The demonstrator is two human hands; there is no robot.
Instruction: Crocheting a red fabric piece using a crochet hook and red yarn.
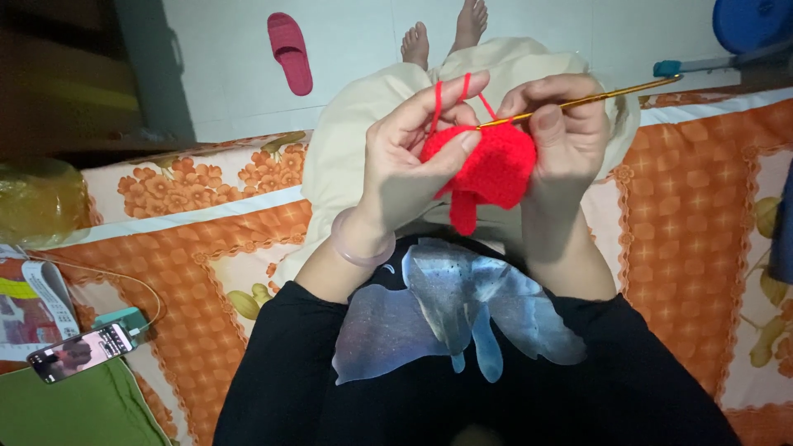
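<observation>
Sitting on a bed with an orange flower sheet [686, 190], a person holds a small red crochet piece [496, 169] up in front of the chest, over the lap. The left hand [413, 153] is closed around the left side of the red piece. Its fingers [450, 95] curl over the top, and red yarn [436, 103] runs up over the first finger in a loop. The right hand [566, 132] is closed too. It pinches a gold crochet hook [595, 99] and also presses on the right side of the red piece.

The hook is long and thin. It lies almost flat, with its back end pointing up and to the right, past the right hand. Its tip points left, at the top edge of the red piece, right beside the left thumb. So the hook's tip sits between the two hands, and the yarn loop is just to the left of it and a little higher.

A pink bracelet [359, 244] is on the left wrist. A phone [80, 351] lies on the bed far to the left. A pink slipper [289, 51] lies on the floor.
</observation>
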